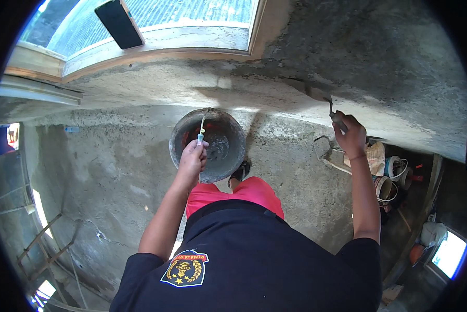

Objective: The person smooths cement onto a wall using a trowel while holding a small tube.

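My right hand [352, 136] is closed round the handle of a trowel [331, 107]. The trowel's cranked neck runs up to its blade, which lies close to the grey plastered wall [368, 57]; whether the blade touches it I cannot tell. Over a dark round basin [237, 145], my left hand [192, 162] grips a thin tool with a pale bluish handle [200, 137] and a narrow light shaft pointing away from me. Its exact kind is unclear. The basin stands on the floor by the wall, with some wet grey material inside.
A phone [120, 25] leans at the window frame [192, 54], upper left. On the right, buckets [383, 187], a sack [374, 158] and a metal-framed tool [324, 151] lie along the wall. Wooden poles [43, 239] stand at the left. My shoe [242, 169] is beside the basin.
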Tool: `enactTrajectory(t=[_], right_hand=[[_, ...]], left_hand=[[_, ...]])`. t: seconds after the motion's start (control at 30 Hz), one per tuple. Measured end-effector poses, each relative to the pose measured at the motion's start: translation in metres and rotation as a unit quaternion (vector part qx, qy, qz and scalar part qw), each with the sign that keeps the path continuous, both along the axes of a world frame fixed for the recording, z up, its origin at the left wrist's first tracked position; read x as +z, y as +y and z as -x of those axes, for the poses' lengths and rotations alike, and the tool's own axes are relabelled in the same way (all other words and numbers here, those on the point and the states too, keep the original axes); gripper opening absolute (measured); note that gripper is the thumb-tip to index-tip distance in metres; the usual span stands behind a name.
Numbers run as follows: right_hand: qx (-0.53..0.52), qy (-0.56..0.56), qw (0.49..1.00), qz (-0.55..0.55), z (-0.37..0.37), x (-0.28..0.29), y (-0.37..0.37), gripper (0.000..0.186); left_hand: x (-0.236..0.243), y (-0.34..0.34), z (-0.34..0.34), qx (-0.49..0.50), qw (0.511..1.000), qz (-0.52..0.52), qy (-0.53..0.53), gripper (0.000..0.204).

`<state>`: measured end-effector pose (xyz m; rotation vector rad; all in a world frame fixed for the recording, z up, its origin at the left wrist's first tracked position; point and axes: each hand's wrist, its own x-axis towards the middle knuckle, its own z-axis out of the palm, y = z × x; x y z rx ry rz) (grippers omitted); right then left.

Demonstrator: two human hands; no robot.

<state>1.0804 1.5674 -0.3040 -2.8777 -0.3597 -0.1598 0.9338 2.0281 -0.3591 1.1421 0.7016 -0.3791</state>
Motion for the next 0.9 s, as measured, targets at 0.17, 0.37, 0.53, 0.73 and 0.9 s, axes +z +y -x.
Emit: enactTrajectory(t=[0.17, 0.37, 0.53, 0.73, 0.9], right_hand=[[0.078, -0.062, 0.994, -0.042, 0.004, -0.005, 0.044, 0.038], [0.038, -0.065, 0.997, -0.020, -0.007, -0.010, 0.044, 0.035], [-0.030, 0.006, 0.999, 0.038, 0.019, 0.006, 0.018, 0.034], [0.052, -0.010, 0.998, -0.020, -0.002, 0.006, 0.061, 0.034], [0.017, -0.027, 0.999, -0.028, 0.002, -0.012, 0.062, 0.030]], left_hand=[[-0.002, 0.000, -0.007, -0.010, 1.000, -0.005, 0.006, 0.020], [0.001, 0.001, -0.010, -0.014, 1.000, -0.003, 0.009, 0.021], [-0.002, 0.008, -0.005, -0.005, 1.000, 0.001, 0.014, 0.021], [0.000, 0.006, -0.008, -0.026, 1.000, 0.004, 0.009, 0.020], [0.004, 0.005, -0.010, -0.037, 0.999, 0.007, -0.002, 0.019]])
